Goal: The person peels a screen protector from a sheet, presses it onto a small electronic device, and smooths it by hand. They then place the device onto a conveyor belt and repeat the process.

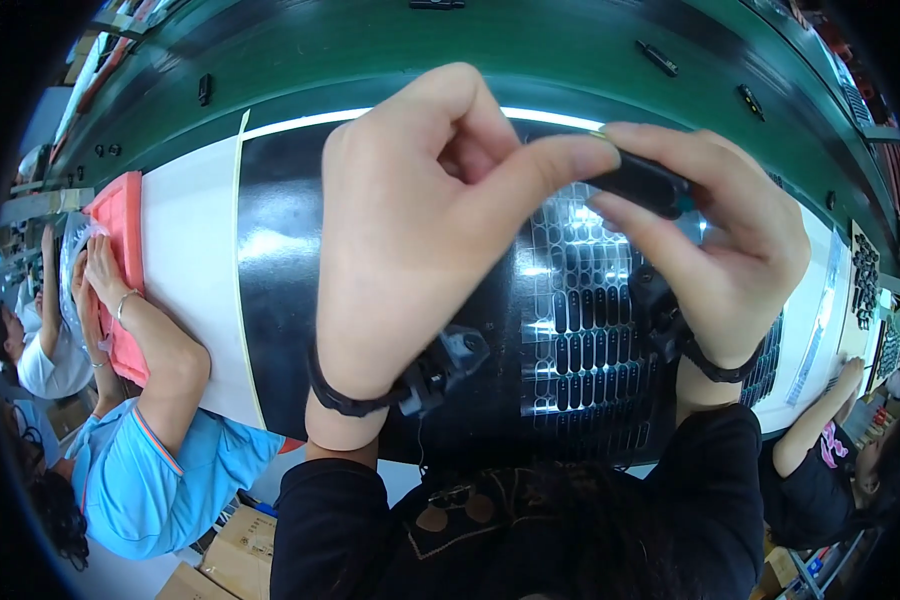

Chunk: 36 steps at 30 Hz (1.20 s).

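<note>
In front of me, above the black mat (280,330), my right hand (740,220) pinches a dark, oblong, flat device (642,184) between thumb and fingers. My left hand (420,190) is closed, its fingers curled in. Its thumb tip reaches the device's left end, close to my right index finger. What the curled left fingers hold, if anything, is hidden. Below the hands lies a clear plastic tray (532,345) with rows of dark oblong pieces (587,352). Both my wrists wear black straps with small dark modules.
Beyond the mat runs a green conveyor belt (300,75) carrying several small dark devices (657,57). At left a co-worker in a blue shirt (160,490) handles a pink foam tray (125,230). Another co-worker (820,460) sits at right, near a board of small dark parts (863,270).
</note>
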### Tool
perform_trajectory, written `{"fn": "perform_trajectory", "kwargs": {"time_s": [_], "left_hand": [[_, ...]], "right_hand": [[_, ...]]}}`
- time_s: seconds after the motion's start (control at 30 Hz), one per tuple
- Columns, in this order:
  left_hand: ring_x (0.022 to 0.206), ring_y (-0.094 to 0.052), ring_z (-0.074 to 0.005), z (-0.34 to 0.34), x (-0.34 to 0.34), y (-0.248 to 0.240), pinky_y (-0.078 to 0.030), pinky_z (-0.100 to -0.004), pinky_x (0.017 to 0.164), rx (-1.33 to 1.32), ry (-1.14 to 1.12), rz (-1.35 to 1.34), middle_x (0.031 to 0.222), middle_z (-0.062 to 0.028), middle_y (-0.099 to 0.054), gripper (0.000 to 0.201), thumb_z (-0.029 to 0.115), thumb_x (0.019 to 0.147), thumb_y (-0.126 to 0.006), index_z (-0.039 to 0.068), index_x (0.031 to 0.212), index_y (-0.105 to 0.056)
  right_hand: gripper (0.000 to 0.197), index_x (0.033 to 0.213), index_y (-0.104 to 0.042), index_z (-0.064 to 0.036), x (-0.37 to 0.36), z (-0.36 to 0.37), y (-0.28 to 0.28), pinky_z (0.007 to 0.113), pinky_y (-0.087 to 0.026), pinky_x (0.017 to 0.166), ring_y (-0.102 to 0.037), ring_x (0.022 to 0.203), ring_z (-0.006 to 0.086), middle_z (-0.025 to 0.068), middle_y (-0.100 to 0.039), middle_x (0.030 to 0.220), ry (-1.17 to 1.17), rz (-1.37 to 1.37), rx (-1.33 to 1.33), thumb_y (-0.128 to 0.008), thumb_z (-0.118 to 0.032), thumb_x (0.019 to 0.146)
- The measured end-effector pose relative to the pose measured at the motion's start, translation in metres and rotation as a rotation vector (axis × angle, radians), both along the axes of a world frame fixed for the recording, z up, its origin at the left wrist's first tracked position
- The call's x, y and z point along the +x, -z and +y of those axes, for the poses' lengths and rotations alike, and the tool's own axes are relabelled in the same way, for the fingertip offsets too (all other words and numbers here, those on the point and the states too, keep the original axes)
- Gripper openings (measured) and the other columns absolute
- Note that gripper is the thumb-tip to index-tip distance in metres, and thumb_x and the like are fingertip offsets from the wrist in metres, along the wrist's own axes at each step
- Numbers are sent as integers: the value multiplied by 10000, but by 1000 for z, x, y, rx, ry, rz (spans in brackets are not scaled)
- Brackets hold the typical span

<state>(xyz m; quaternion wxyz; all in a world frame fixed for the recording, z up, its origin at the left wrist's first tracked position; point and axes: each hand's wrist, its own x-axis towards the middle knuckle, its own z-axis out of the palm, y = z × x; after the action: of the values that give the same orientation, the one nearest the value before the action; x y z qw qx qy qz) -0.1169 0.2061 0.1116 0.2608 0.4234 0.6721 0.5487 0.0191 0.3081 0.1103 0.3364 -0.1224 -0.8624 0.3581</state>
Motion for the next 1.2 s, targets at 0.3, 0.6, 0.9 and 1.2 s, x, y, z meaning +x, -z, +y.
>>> {"fn": "perform_trajectory", "kwargs": {"time_s": [0.3, 0.6, 0.9, 1.2], "left_hand": [[549, -524, -65, 3, -2, 5, -415, -162, 477, 74, 171, -311, 662, -51, -568, 147, 25, 759, -594, -30, 881, -533], [555, -548, -127, 5, -14, 28, -443, -229, 529, -187, 13, 464, 678, -83, -585, 203, 79, 761, -590, -13, 939, -558], [675, -571, -219, 9, 8, 26, -454, -297, 621, -229, 39, 657, 784, -95, -597, 153, 108, 753, -570, 28, 882, -590], [749, -551, -278, 18, 45, 49, -445, -354, 654, -288, 362, 746, 747, -119, -567, 79, 46, 713, -548, 13, 783, -565]], "right_hand": [[187, 934, -587, 55, -3, -1, 0, 206, -468, 628, -582, 706, 149, 117, -582, 818, -57, 16, -327, -552, -17, 765], [205, 970, -596, 10, -24, 47, 36, 180, -453, 576, -537, 610, 87, 53, -576, 738, -187, -305, -649, -501, -108, 832], [413, 1007, -546, -25, -43, 187, 107, 307, -424, 729, -534, 856, 216, 145, -560, 915, 464, -505, 273, -620, -338, 748], [322, 924, -503, -26, -44, 193, 88, 264, -442, 650, -549, 712, 160, 65, -575, 764, 239, -720, -90, -571, -313, 793]]}}
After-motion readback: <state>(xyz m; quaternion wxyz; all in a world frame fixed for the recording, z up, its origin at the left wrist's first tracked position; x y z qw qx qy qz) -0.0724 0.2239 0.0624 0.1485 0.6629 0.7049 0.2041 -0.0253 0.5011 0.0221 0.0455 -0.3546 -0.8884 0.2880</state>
